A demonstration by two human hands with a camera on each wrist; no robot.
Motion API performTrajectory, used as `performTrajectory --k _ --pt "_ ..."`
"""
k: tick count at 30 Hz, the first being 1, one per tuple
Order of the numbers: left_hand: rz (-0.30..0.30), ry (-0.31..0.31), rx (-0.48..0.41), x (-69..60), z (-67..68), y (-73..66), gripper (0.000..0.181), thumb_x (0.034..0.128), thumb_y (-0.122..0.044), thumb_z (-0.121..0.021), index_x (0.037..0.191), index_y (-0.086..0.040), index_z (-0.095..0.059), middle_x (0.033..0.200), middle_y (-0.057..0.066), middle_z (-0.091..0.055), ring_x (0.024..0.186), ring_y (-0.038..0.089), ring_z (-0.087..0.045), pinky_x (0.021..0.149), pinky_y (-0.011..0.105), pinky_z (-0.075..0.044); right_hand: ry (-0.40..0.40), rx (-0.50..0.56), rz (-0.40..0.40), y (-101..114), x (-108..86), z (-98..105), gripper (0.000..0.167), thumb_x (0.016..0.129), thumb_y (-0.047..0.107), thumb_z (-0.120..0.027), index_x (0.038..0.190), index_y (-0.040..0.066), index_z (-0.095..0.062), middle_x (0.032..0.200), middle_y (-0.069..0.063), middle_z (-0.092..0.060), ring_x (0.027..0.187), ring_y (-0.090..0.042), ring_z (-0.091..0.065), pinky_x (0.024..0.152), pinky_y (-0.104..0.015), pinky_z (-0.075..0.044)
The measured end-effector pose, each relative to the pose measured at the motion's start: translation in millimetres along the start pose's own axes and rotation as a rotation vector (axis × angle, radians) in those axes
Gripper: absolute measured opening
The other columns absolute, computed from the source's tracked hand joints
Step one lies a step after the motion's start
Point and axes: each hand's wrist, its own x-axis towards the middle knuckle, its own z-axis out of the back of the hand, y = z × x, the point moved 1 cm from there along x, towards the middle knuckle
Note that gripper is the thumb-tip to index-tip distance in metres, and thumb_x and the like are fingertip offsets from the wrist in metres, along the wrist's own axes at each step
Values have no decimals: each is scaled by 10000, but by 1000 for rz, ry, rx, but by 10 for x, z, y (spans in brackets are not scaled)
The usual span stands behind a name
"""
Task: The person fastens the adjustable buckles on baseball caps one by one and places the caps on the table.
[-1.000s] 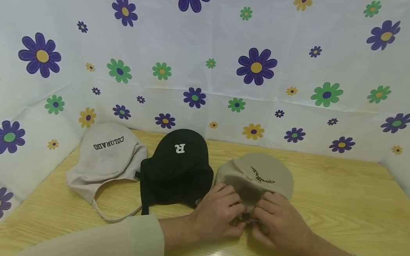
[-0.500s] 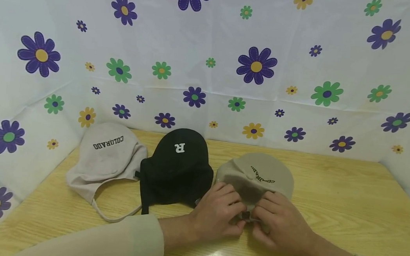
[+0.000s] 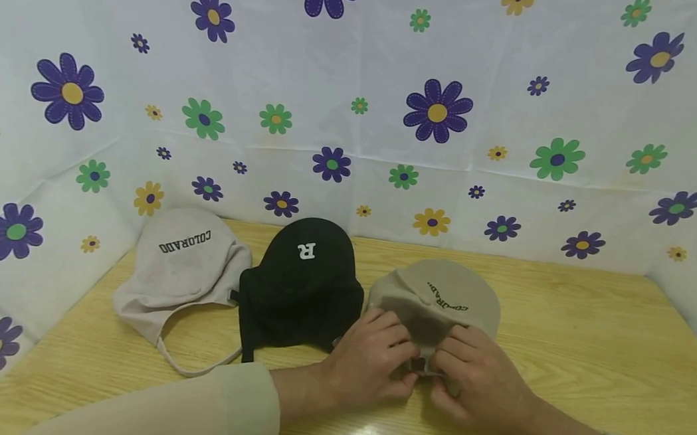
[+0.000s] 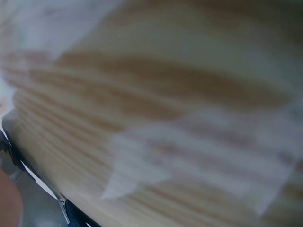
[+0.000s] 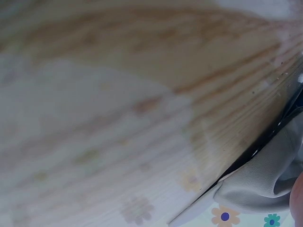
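A khaki cap [image 3: 458, 284] with dark COLORADO lettering lies on the right of the row in the head view, its opening toward me. At its near edge is a small dark buckle [image 3: 417, 365] on the strap. My left hand [image 3: 370, 360] pinches the strap to the left of this buckle, fingers curled. From the other side, my right hand [image 3: 478, 378] grips the strap end with curled fingers. The fingertips partly hide the strap. Neither wrist view shows the cap; both look at the blurred tabletop.
A black cap [image 3: 305, 288] with a white R lies just left of my left hand, close to it. Farther left is a pale grey cap [image 3: 184, 261] with a looped strap. The wooden table [image 3: 587, 338] meets a flowered cloth [image 3: 370, 59] at the back and sides.
Both hands stay at the strap of the khaki cap. The buckle between them tilts very slightly; the caps lie as before.
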Motion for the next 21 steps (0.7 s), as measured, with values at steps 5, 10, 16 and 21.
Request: performTrajectory --k 5,10,16,21 --pt "-16 -14 18 3 2 12 165 699 -300 -781 813 -210 -703 813 -101 -618 814 95 -543 734 242 -419 10 -11 -13 -5 -9 11 112 628 167 -614 733 174 -577 729 98 -549 724 -112 -489 692 -278 -399" --pt "-21 -16 15 -3 -11 26 164 698 -293 -780 817 -208 -706 815 -101 -617 816 96 -543 737 242 -423 -34 -13 2 -12 -5 5 93 621 169 -577 710 167 -553 705 94 -514 693 -113 -457 665 -271 -378" --pt "-26 -15 8 -6 -25 31 158 705 -285 -780 825 -209 -710 818 -101 -614 818 94 -540 741 240 -423 -90 -7 21 -31 -7 -10 95 592 177 -539 685 168 -524 687 93 -476 666 -109 -418 640 -267 -360" --pt "-26 -14 7 -7 -34 28 156 710 -283 -782 825 -208 -708 818 -98 -610 816 93 -535 737 238 -419 -82 -12 15 -35 -14 -3 97 585 183 -536 678 170 -511 682 92 -458 665 -112 -400 648 -271 -351"
